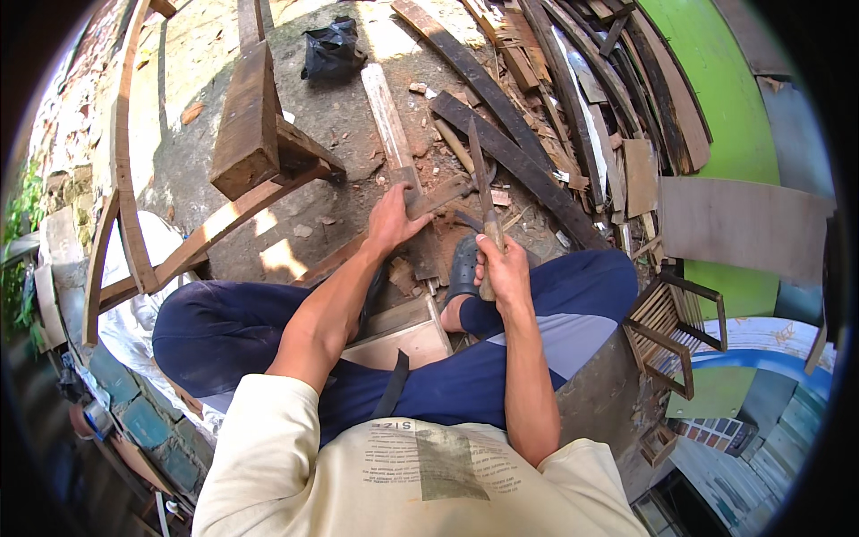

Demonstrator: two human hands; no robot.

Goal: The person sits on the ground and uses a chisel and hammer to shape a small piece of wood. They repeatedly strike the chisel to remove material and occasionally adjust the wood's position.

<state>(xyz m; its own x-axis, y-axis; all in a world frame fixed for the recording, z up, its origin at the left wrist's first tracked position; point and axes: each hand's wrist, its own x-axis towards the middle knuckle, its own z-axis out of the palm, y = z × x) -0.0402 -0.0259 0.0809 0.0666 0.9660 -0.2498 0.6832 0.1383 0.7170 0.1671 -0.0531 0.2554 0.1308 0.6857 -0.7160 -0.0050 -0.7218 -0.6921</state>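
My right hand (506,271) is wrapped round the wooden handle of a long knife (478,152), whose pointed blade stands up and away from me. To its left, my left hand (394,219) grips the near left end of a short piece of wood (441,195). That piece lies across a long narrow board (387,116), partly worn white, which runs away from me along the ground. Beside the blade a round wooden stick (455,146) shows, its lower end hidden behind the knife and wood.
A wooden frame (246,125) stands at the left. Dark planks (510,161) and a pile of scrap wood (617,98) lie at the right. A black plastic bag (333,48) sits at the back. Close to my lap is a low wooden seat (407,345); a slatted rack (671,327) stands right.
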